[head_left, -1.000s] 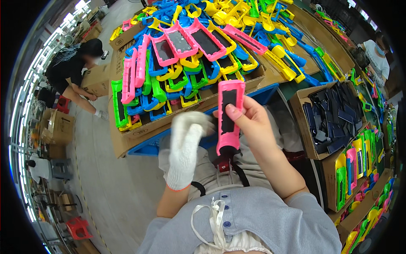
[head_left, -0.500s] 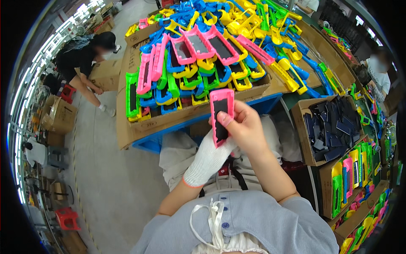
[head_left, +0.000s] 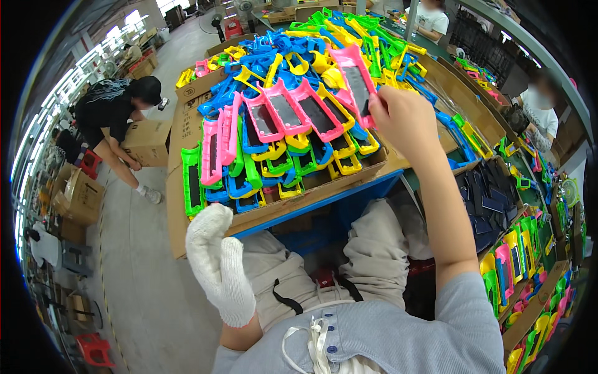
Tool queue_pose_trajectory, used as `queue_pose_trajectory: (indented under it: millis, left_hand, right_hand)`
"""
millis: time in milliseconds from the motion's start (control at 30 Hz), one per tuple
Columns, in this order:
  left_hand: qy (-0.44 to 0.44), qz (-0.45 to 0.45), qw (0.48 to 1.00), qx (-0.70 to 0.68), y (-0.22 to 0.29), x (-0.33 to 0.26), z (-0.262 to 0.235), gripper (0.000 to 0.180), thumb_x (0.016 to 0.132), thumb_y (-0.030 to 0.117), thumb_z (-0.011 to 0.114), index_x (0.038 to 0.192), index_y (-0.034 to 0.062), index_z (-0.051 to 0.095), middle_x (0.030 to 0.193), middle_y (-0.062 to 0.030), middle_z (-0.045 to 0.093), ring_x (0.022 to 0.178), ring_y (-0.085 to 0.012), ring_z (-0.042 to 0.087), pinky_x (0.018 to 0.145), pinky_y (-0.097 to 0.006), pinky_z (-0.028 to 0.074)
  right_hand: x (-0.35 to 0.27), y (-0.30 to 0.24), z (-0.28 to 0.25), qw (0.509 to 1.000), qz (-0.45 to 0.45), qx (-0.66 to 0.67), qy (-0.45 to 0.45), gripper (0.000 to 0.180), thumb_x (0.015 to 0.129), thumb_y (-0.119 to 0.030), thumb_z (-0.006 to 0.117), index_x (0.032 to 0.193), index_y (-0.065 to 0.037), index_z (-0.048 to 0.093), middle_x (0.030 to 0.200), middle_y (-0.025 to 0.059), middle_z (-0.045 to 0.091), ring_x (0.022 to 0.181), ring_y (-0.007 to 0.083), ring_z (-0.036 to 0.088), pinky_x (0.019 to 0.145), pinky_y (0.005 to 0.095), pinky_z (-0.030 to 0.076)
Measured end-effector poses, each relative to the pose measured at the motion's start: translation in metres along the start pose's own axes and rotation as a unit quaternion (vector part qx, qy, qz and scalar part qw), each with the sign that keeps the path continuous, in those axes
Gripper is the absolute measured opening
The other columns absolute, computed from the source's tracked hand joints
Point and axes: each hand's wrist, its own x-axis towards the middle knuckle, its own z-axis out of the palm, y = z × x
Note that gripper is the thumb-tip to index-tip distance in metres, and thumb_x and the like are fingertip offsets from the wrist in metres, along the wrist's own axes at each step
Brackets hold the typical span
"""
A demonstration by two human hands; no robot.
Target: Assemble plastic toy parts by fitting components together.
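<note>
My right hand (head_left: 405, 121) is bare and closed on the lower end of a pink plastic frame (head_left: 352, 75) with a dark flat panel set in it. It holds the frame tilted over the right part of the heaped carton. My left hand (head_left: 218, 268), in a white knit glove, is held at the carton's near left corner, thumb and fingers apart and nothing between them. Beside the held frame, several pink frames (head_left: 288, 111) with dark panels lie on top of rows of yellow, blue and green ones. A green frame (head_left: 192, 181) stands just beyond the gloved fingertips.
The cardboard carton (head_left: 280, 210) is heaped with coloured plastic parts and rests on a blue support. At my right, dark flat panels (head_left: 486, 196) fill a box, with boxes of coloured frames (head_left: 520, 249) nearer. A person (head_left: 112, 118) bends over a carton on the left; another person (head_left: 541, 106) is at the right.
My right hand has carried the pink frame away from my lap, forward over the heap. My gloved left hand has let go of it and moved left to the carton's corner.
</note>
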Motion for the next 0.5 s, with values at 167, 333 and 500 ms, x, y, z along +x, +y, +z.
queue_pose_trajectory:
  millis: [167,333,500]
  left_hand:
    - [0.006,-0.039,0.997,0.068,-0.016,0.001,-0.023,0.026,0.083,-0.003,0.046,0.108,-0.0038,0.052,0.113,-0.0121,0.053,0.102,-0.0191,0.054,0.090,-0.031,0.044]
    - [0.096,-0.083,0.982,0.140,-0.017,0.009,-0.057,0.024,0.087,0.000,0.040,0.108,-0.0038,0.051,0.108,-0.0107,0.053,0.098,-0.0179,0.054,0.092,-0.032,0.043]
    - [0.123,-0.124,0.975,0.135,-0.044,0.029,-0.089,0.023,0.093,0.009,0.041,0.111,-0.0018,0.050,0.108,-0.0101,0.052,0.101,-0.0183,0.052,0.094,-0.033,0.041]
  right_hand:
    - [0.044,0.006,0.036,0.971,0.017,-0.118,-0.208,0.040,0.085,-0.039,0.050,0.073,-0.003,0.064,0.069,0.0171,0.061,0.069,0.0352,0.060,0.063,0.0444,0.047]
    - [0.051,0.021,0.037,0.960,0.056,0.123,-0.246,0.044,0.088,-0.041,0.050,0.086,0.001,0.064,0.081,0.0191,0.063,0.077,0.0333,0.061,0.068,0.0410,0.046]
    - [0.031,0.093,0.084,0.954,0.167,0.058,-0.241,0.045,0.087,-0.041,0.051,0.113,-0.005,0.057,0.108,0.0197,0.061,0.103,0.0360,0.057,0.086,0.0406,0.045]
